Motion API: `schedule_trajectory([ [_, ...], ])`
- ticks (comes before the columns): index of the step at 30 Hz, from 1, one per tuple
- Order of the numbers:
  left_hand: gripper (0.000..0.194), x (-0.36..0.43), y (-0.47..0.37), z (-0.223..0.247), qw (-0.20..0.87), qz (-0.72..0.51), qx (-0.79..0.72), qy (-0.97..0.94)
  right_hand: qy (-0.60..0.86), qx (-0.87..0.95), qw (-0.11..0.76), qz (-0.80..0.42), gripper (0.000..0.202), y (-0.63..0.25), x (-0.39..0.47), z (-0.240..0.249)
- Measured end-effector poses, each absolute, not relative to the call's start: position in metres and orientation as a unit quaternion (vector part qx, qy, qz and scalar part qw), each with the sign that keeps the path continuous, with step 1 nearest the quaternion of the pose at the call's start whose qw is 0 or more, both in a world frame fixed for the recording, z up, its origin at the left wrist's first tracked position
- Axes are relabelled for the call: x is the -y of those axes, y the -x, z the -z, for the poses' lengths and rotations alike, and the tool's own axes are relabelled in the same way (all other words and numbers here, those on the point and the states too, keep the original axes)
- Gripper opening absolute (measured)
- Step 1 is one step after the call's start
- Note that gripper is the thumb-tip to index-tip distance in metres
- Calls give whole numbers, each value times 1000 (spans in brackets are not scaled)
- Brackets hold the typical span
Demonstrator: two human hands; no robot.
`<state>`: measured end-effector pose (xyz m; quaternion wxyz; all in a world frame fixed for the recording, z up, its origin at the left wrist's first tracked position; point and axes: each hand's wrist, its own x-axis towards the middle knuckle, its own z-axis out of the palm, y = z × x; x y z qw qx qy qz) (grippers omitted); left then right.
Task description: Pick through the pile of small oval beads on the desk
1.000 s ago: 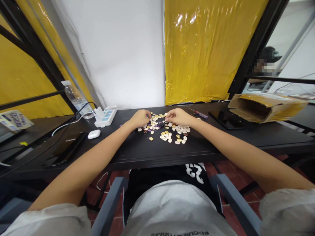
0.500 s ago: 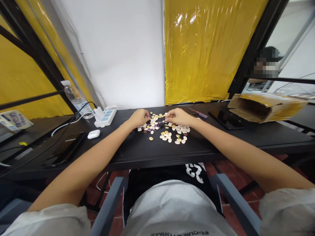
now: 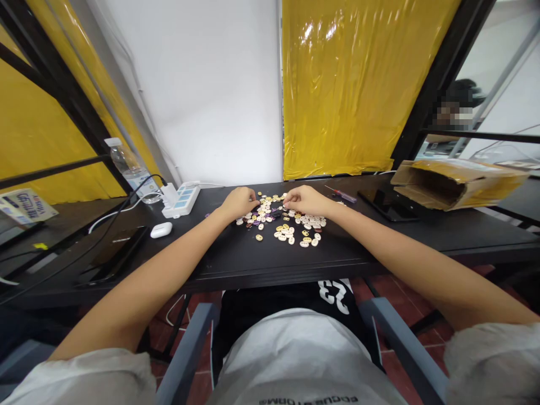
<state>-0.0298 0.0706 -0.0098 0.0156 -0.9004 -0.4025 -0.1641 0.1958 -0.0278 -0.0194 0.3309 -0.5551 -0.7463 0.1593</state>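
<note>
Two bare hands: left hand (image 3: pixel 239 203) and right hand (image 3: pixel 306 201), fingers bent among small oval pieces (image 3: pixel 304 244), apparently handling them; grip, cannot tell. Pieces scattered, centre of black table (image 3: pixel 236 256), some nearer.

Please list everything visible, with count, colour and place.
Oval pieces: many, mostly cream, centre
Screwdriver: one, purplish, right
Cardboard box: one, brown, right
Flat devices: two, black, both sides
Earbud case: one, white, left
Power strip: one, white, left
Bottle: one, clear, left
Carton: one, white, left
Table: one, black, centre
Cables: several, black, white, left
Chair: one, grey, below
Sheeting: several, yellow, behind
Wall: one, white, behind
Background person: one, dark cap, right
Hands: two, bare, at pieces
</note>
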Motion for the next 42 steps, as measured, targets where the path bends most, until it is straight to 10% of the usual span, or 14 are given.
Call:
schedule_trajectory([
  [42, 27, -25, 5, 2, -257, 282, 282, 880, 494, 707, 394, -319, 28, -188, 36, 16],
])
